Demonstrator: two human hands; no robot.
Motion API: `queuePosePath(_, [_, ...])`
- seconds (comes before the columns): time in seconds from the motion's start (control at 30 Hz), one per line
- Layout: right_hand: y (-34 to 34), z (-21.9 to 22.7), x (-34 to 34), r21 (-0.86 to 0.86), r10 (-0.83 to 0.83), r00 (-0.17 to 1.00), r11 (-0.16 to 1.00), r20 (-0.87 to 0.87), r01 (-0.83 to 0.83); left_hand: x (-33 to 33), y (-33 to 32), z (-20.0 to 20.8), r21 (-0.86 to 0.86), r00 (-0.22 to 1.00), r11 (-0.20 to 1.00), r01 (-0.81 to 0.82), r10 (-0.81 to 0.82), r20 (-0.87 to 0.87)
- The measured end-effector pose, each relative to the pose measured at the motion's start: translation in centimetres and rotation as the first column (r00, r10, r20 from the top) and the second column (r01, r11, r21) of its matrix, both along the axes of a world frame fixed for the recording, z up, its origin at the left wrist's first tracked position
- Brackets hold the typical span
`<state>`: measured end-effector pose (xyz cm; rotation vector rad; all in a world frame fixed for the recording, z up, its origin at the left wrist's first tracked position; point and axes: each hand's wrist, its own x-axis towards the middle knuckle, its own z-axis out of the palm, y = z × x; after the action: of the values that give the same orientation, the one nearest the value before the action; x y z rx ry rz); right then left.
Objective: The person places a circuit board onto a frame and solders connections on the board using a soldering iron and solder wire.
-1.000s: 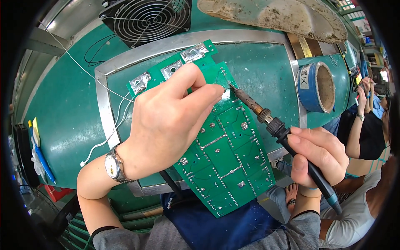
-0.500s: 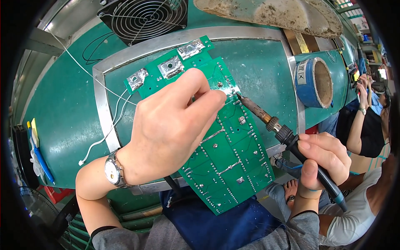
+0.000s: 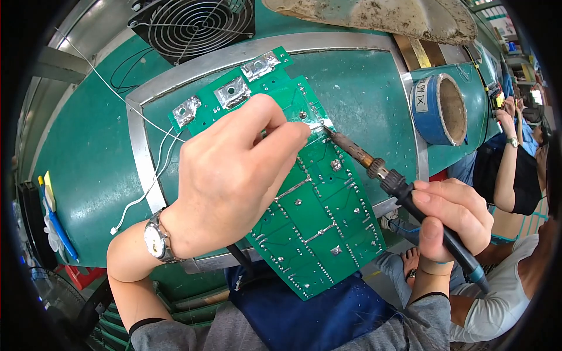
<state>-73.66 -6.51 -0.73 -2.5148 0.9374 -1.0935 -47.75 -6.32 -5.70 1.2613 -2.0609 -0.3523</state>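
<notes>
A large green circuit board (image 3: 319, 266) lies slanted across the bench and over its near edge, solder side up. Pinched closed, my left hand (image 3: 228, 169) is above the board's middle, covering part of it. A thin pale strand that looks like solder wire (image 3: 99, 74) runs from the upper left into this hand; its end at the fingertips is hard to make out. In my right hand (image 3: 456, 219) is a black-handled soldering iron (image 3: 380, 169), gripped like a pen. Its tip meets a shiny solder patch (image 3: 319, 125) near the board's right edge, just beside my left fingertips.
A black fan with a wire guard (image 3: 199, 26) stands at the back. To the right is a blue ring-shaped roll (image 3: 430, 111). A white cable (image 3: 140, 202) hangs off the board's left side. Blue-handled tool (image 3: 55, 219) lies far left. Other people (image 3: 515, 175) sit at the right.
Both hands, the iron and the board's upper part appear slightly further left and up in the view, along with the surroundings. The iron tip stays at the same solder patch.
</notes>
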Motion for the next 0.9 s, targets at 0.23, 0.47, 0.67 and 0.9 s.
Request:
queuePosePath(0.23, [1.2,0.2,-1.2,-0.013,-0.035,0.999,0.999,0.019,0.035,-0.5,0.7,0.0,0.002,0.998,0.998,0.057,-0.057,-0.025])
queuePosePath(0.47, [1.0,-0.1,-1.1,0.015,0.052,0.999,0.999,0.001,-0.052,-0.7,0.8,-0.2,0.02,0.997,0.997,0.077,-0.077,-0.024])
queuePosePath(0.67, [1.5,0.2,-0.4,-0.014,0.065,0.998,0.998,-0.02,-0.065,-1.0,0.7,-0.6,0.004,0.994,0.994,0.111,-0.111,-0.004])
queuePosePath(0.9, [2.0,0.2,-1.9,0.006,0.062,0.998,0.998,0.026,-0.063,-0.9,1.1,0.2,-0.02,0.998,0.998,0.062,-0.061,0.028])
